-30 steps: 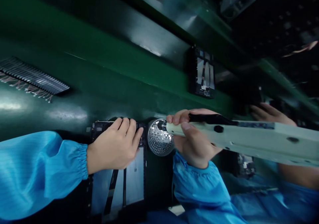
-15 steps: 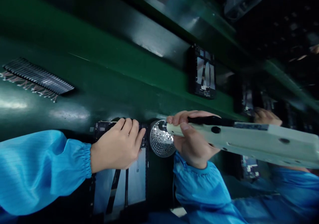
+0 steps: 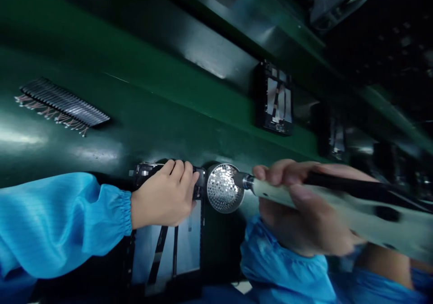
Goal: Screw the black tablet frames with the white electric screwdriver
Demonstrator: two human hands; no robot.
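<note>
My left hand (image 3: pixel 165 193) lies over the upper part of an open tablet-like device (image 3: pixel 189 250), fingers together and curled over its top edge. Below the hand, dark flex strips cross the device's pale interior. My right hand (image 3: pixel 297 204), blurred, is wrapped round a pale electric screwdriver (image 3: pixel 358 209) with a black lever. The tool lies nearly level, its metal tip above the right rim of a round dimpled metal dish (image 3: pixel 225 188) filled with tiny bright pieces. The dish stands just right of the device.
A row of thin strips with small wires (image 3: pixel 64 105) lies at the left on the green bench (image 3: pixel 152 128). Another open device (image 3: pixel 278 99) rests farther back, with more at the right. A co-worker's blue sleeve and forearm (image 3: pixel 385 261) show at the lower right.
My right hand and the screwdriver have moved right and the tool's tip has drawn back toward the dish's right side. The co-worker's hand at the right is no longer visible. My left hand keeps its place.
</note>
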